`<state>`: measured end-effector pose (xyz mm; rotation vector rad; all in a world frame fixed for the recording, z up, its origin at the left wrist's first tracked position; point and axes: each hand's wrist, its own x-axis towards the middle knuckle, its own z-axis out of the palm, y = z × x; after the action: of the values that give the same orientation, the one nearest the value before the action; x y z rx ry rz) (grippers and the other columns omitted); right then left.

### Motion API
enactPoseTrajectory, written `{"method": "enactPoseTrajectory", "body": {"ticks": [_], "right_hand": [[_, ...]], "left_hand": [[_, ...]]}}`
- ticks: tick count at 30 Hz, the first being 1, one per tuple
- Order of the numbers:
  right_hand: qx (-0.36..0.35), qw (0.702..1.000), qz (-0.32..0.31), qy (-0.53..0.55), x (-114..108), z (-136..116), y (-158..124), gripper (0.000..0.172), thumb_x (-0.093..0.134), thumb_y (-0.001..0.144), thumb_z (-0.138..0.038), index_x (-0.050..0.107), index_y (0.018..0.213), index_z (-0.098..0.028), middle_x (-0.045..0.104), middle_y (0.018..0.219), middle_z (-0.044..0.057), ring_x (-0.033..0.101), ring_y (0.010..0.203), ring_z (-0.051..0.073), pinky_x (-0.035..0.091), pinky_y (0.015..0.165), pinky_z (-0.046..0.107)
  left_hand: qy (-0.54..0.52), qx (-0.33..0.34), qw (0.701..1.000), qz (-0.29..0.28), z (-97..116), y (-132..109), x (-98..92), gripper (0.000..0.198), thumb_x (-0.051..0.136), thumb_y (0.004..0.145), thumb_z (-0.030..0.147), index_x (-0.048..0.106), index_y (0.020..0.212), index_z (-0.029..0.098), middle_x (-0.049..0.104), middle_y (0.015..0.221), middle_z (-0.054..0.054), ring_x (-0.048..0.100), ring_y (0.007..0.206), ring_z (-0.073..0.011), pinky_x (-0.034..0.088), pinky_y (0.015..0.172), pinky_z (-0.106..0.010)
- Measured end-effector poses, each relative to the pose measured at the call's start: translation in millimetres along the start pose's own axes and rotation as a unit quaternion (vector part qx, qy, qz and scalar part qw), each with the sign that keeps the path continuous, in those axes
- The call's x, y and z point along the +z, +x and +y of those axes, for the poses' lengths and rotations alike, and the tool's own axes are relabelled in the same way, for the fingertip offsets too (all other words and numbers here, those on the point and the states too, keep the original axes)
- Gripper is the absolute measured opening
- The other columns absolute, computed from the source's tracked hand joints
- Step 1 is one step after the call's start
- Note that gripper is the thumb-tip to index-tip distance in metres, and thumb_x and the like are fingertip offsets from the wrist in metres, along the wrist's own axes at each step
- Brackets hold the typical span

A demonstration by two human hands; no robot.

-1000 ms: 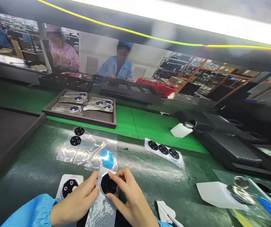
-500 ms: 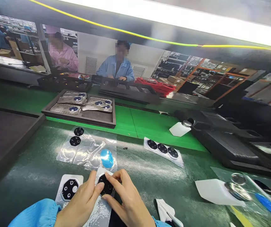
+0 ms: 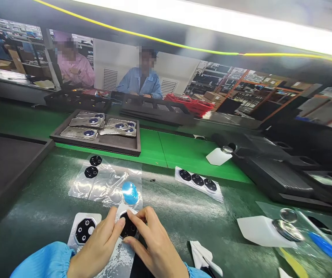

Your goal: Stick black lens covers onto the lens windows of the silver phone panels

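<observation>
My left hand (image 3: 102,243) holds a white phone back cover (image 3: 119,256) with a glossy, textured surface. Its thumb presses on the black octagonal camera lens cover (image 3: 129,228) at the top of that back cover. My right hand (image 3: 151,245) grips the lens cover's right side, index fingertip on its upper edge and thumb at its lower edge. The fingers partly hide the lens cover. Just left of my left hand lies another white back cover (image 3: 73,234) with a black octagonal camera area, part of it behind my wrist.
Ahead are a clear plastic sheet (image 3: 110,175) with black lens covers and blue round films (image 3: 130,193), and a strip of three lens covers (image 3: 197,180). A tray (image 3: 119,144) holds phone back covers. White bottles (image 3: 255,231), a white cloth (image 3: 200,253) and dark trays stand right. Co-workers sit opposite.
The view has shifted slightly. Both hands stay on the back cover and its lens cover, with only a small shift of the fingers.
</observation>
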<state>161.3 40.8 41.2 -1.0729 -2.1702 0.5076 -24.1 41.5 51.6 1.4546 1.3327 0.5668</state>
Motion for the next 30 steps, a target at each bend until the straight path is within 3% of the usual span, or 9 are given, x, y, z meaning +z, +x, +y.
{"method": "enactPoseTrajectory", "body": {"ticks": [9,13,16,18,20,24,27,30], "right_hand": [[-0.013,0.999,0.027,-0.012,5,2,1,0.047,0.065,0.091,-0.024,0.049,0.135,-0.019,0.054,0.097,0.009,0.058,0.087,0.024,0.057,0.068,0.034],[-0.026,0.998,0.059,-0.004,5,7,2,0.053,0.068,0.088,-0.042,0.053,0.135,-0.022,0.055,0.097,0.008,0.057,0.086,0.023,0.056,0.07,0.036],[0.05,0.992,0.105,0.044,6,11,1,0.04,0.056,0.097,-0.04,0.055,0.134,-0.027,0.056,0.108,0.01,0.059,0.096,0.023,0.054,0.081,0.037],[0.143,0.973,0.121,0.136,9,11,1,0.036,0.051,0.099,-0.039,0.055,0.133,-0.024,0.059,0.106,0.008,0.061,0.091,0.02,0.054,0.078,0.033],[0.227,0.929,0.087,0.281,14,11,1,0.04,0.053,0.097,-0.046,0.055,0.126,-0.02,0.062,0.088,0.003,0.061,0.072,0.016,0.052,0.064,0.027],[0.281,0.824,0.01,0.491,19,4,4,0.041,0.063,0.089,-0.055,0.057,0.105,-0.017,0.056,0.067,-0.004,0.055,0.054,0.011,0.047,0.054,0.024],[0.282,0.81,0.03,0.513,18,0,6,0.038,0.066,0.088,-0.052,0.056,0.099,-0.017,0.056,0.067,-0.004,0.053,0.055,0.01,0.046,0.056,0.024],[0.285,0.811,0.042,0.509,17,-1,5,0.037,0.067,0.087,-0.051,0.056,0.098,-0.017,0.055,0.068,-0.004,0.052,0.055,0.01,0.045,0.055,0.023]], "left_hand": [[-0.044,-0.019,0.999,0.005,-13,3,1.5,0.046,0.043,0.096,0.056,0.057,0.125,0.024,0.065,0.123,-0.009,0.046,0.131,-0.0332,0.041,0.102,-0.04],[-0.035,-0.024,0.999,0.014,-11,4,0.4,0.047,0.047,0.093,0.058,0.059,0.122,0.023,0.066,0.119,-0.01,0.047,0.129,-0.0346,0.041,0.102,-0.042],[-0.036,-0.011,0.999,0.02,-7,7,-4.1,0.045,0.042,0.096,0.057,0.059,0.116,0.021,0.067,0.108,-0.008,0.053,0.12,-0.0322,0.041,0.101,-0.041],[-0.051,0.009,0.998,0.019,-6,10,-7.0,0.041,0.04,0.097,0.056,0.06,0.11,0.022,0.068,0.097,-0.005,0.056,0.113,-0.0295,0.042,0.098,-0.038],[-0.064,0.018,0.997,0.029,-6,12,-8.5,0.038,0.041,0.098,0.054,0.06,0.108,0.023,0.067,0.091,-0.003,0.056,0.11,-0.0278,0.042,0.097,-0.036],[-0.062,0.013,0.997,0.039,-10,13,-8.0,0.039,0.038,0.099,0.053,0.057,0.112,0.022,0.066,0.094,-0.003,0.055,0.11,-0.0269,0.042,0.094,-0.035],[-0.079,0.003,0.997,0.022,-12,14,-7.2,0.038,0.04,0.098,0.054,0.057,0.11,0.022,0.066,0.098,-0.004,0.057,0.106,-0.0263,0.044,0.09,-0.034],[-0.097,-0.013,0.995,-0.011,-11,16,-7.0,0.034,0.057,0.09,0.05,0.056,0.111,0.023,0.066,0.106,-0.004,0.056,0.109,-0.0271,0.044,0.092,-0.034]]}}
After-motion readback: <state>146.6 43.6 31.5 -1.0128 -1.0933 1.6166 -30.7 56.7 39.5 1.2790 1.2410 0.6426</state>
